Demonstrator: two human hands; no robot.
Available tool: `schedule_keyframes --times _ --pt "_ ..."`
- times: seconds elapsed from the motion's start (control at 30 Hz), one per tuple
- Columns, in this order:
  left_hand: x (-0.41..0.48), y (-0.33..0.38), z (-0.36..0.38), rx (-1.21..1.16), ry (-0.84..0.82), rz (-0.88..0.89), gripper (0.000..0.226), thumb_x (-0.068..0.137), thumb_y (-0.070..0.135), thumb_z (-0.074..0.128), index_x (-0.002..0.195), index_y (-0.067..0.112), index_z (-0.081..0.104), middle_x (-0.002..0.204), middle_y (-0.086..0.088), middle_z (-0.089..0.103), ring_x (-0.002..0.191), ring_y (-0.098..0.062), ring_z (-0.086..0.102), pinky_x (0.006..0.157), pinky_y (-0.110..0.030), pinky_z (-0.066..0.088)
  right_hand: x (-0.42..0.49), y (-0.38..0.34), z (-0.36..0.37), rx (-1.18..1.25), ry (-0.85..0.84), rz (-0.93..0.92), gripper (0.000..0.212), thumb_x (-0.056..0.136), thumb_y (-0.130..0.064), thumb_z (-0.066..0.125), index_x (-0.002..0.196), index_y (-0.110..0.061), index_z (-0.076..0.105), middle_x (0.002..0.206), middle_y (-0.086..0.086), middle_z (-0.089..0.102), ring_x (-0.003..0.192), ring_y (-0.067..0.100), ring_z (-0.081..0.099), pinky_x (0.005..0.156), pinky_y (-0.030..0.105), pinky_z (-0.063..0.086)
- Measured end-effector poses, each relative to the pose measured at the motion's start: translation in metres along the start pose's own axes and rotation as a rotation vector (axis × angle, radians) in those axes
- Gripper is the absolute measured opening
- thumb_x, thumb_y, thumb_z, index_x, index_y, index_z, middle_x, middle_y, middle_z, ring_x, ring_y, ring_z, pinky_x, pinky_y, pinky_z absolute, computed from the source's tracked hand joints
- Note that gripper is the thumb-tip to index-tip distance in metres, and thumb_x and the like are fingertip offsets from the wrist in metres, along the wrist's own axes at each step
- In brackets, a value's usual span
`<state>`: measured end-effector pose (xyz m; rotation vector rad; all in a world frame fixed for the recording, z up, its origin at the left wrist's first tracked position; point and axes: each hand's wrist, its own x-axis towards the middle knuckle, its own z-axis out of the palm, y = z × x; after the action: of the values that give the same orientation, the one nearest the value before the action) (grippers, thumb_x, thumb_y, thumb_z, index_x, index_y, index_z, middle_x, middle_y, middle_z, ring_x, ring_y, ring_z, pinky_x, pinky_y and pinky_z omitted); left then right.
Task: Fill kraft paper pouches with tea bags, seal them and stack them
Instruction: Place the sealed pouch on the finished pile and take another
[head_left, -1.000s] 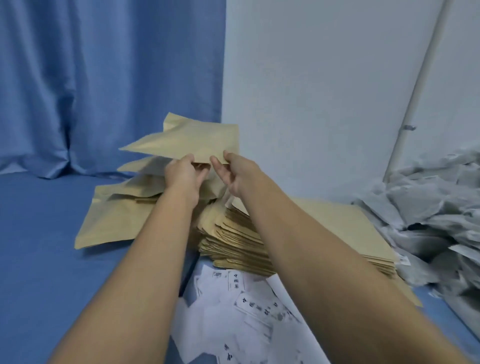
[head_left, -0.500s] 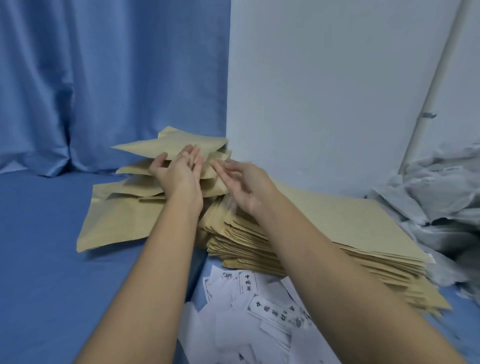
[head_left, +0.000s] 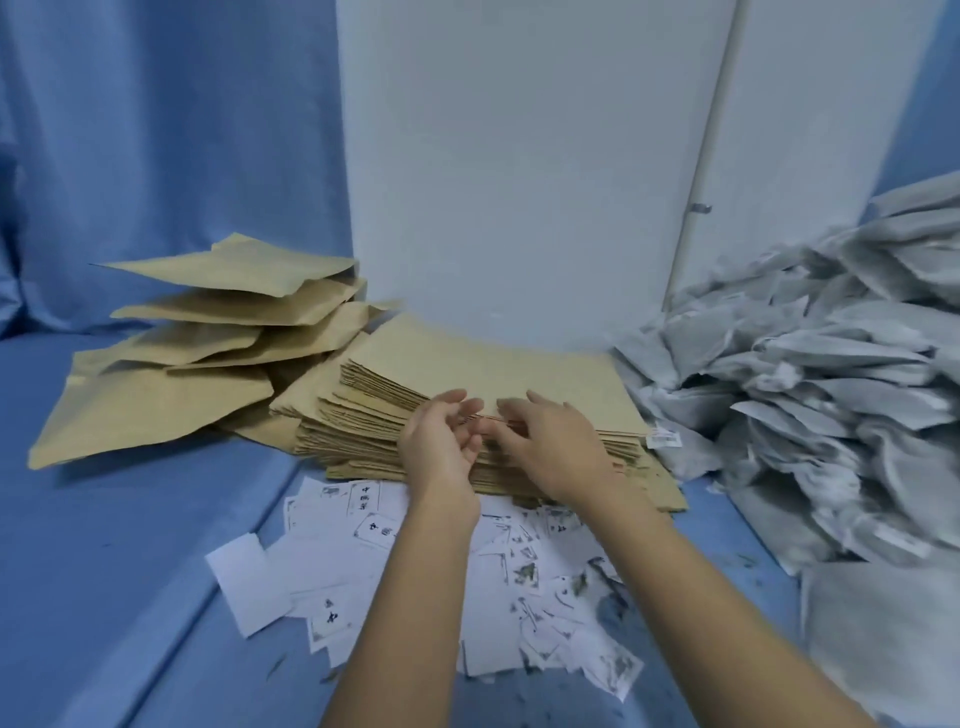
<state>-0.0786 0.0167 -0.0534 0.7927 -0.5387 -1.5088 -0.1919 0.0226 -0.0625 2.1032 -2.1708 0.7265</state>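
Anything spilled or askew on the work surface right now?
Yes. The left pouch pile is fanned and tilted, not squared. In front of the flat pouch stack, white paper slips lie strewn, with dark specks, possibly tea crumbs, among them.

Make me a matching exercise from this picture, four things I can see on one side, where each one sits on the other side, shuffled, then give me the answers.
Things
1. flat stack of kraft pouches
2. loose kraft pouches
3. grey tea bags
4. white printed slips

Places
A. heaped at the far right
B. piled unevenly at the left
C. in the centre
D. scattered nearest the camera

Pairs: 1-C, 2-B, 3-A, 4-D
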Motion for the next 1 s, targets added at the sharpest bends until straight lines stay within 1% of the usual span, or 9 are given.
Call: schedule_keyframes --times 0.1,0.23,0.43,0.53,0.63,0.77,0.83,0.93,1.0 --pt "-0.004 -0.014 -0.002 0.031 0.095 -0.03 0.019 0.091 0.003 0.041 0.087 0.008 0.059 0.058 -0.001 0.058 0.044 -0.008 0.051 0.046 -0.016 0.039 -0.016 0.003 0.006 -0.027 0.126 -0.011 0.036 0.096 -0.04 0.049 0.124 -0.021 0.059 0.117 0.0 0.066 0.114 0.02 0.054 0.1 0.035 0.034" --pt "-0.004 -0.011 -0.006 0.023 0.168 -0.015 0.019 0.091 0.007 0.038 0.089 0.005 0.057 0.065 -0.003 0.055 0.05 -0.012 0.05 0.045 -0.016 0.037 -0.03 0.001 0.009 0.015 0.337 -0.036 0.03 0.098 -0.022 0.046 0.123 -0.016 0.062 0.109 0.002 0.069 0.103 0.023 0.058 0.092 0.034 0.038" --pt "-0.004 0.016 -0.018 -0.069 0.112 0.001 0.028 0.095 0.031 0.035 0.09 0.021 0.061 0.092 -0.007 0.065 0.079 -0.022 0.063 0.061 -0.029 0.05 -0.044 0.004 0.015 0.166 0.591 0.059 0.019 0.085 0.002 0.053 0.088 -0.012 0.064 0.082 -0.001 0.063 0.085 0.022 0.056 0.091 0.027 0.025" --pt "-0.004 0.03 -0.025 -0.106 0.062 -0.042 0.033 0.092 0.043 0.036 0.091 0.022 0.062 0.095 -0.01 0.064 0.086 -0.028 0.062 0.06 -0.035 0.053 -0.045 0.008 0.014 0.123 0.678 0.093 0.018 0.082 0.002 0.058 0.082 -0.014 0.066 0.078 -0.004 0.065 0.09 0.022 0.057 0.099 0.038 0.025" --pt "-0.004 0.037 -0.028 -0.045 -0.002 -0.099 0.034 0.091 0.045 0.042 0.094 0.017 0.062 0.097 -0.011 0.065 0.087 -0.03 0.063 0.058 -0.038 0.056 -0.044 0.013 0.012 0.177 0.672 0.175 0.023 0.083 0.001 0.056 0.085 -0.018 0.068 0.084 -0.007 0.066 0.1 0.018 0.053 0.106 0.045 0.022" --pt "-0.007 0.035 -0.024 0.155 -0.036 -0.066 0.008 0.093 0.016 0.047 0.09 0.013 0.054 0.089 -0.011 0.062 0.076 -0.027 0.063 0.05 -0.035 0.058 -0.044 0.017 0.01 0.278 0.611 0.224 0.031 0.084 0.007 0.048 0.091 -0.016 0.068 0.094 -0.002 0.067 0.103 0.019 0.052 0.103 0.041 0.03" --pt "-0.009 0.031 -0.02 0.232 -0.034 -0.02 0.013 0.093 0.003 0.041 0.088 0.009 0.052 0.088 -0.011 0.06 0.076 -0.026 0.061 0.046 -0.032 0.056 -0.044 0.015 0.008 0.314 0.578 0.244 0.037 0.082 0.01 0.045 0.094 -0.016 0.068 0.103 -0.002 0.067 0.108 0.018 0.051 0.105 0.043 0.031" --pt "-0.011 0.025 -0.014 0.391 -0.034 0.149 0.026 0.091 -0.004 0.035 0.084 0.013 0.053 0.089 -0.005 0.059 0.081 -0.022 0.058 0.047 -0.029 0.054 -0.044 0.01 0.003 0.322 0.513 0.288 0.038 0.082 0.004 0.045 0.103 -0.02 0.066 0.118 -0.006 0.063 0.119 0.016 0.046 0.11 0.045 0.026" --pt "-0.011 0.021 -0.011 0.586 0.033 0.374 0.029 0.09 -0.001 0.034 0.088 0.016 0.058 0.094 -0.004 0.063 0.08 -0.021 0.058 0.056 -0.028 0.049 -0.044 0.006 -0.002 0.358 0.497 0.321 0.034 0.084 -0.003 0.047 0.106 -0.022 0.064 0.12 -0.008 0.062 0.121 0.016 0.044 0.111 0.046 0.025"
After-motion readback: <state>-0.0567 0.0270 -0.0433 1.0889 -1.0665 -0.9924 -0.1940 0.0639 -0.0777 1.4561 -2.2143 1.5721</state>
